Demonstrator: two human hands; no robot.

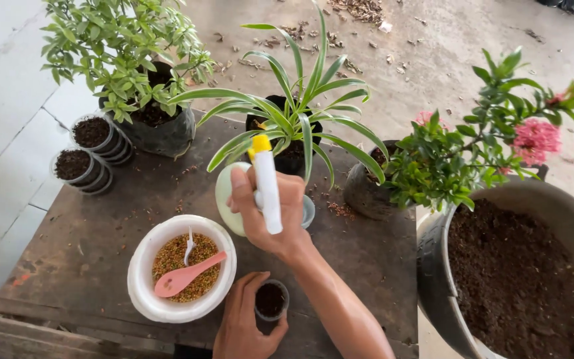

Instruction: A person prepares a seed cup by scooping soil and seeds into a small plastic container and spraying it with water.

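Observation:
My right hand [270, 216] grips a pale green spray bottle [226, 196] with a white trigger head and yellow nozzle [261, 144], held above the dark wooden table [88, 246]. Below it, my left hand [242, 326] wraps around a small clear cup of dark soil [270, 300] standing near the table's front edge. Just left of that cup sits a white bowl [142, 279] of brownish granules with a pink spoon [184, 276] lying in it.
A striped-leaf plant [293, 100] in a black pot stands behind the bottle. A bushy green plant [127, 46] sits back left, with two stacks of soil-filled cups [91, 149] beside it. A pink-flowered plant [473, 146] and a large tub of soil [519, 279] are at right.

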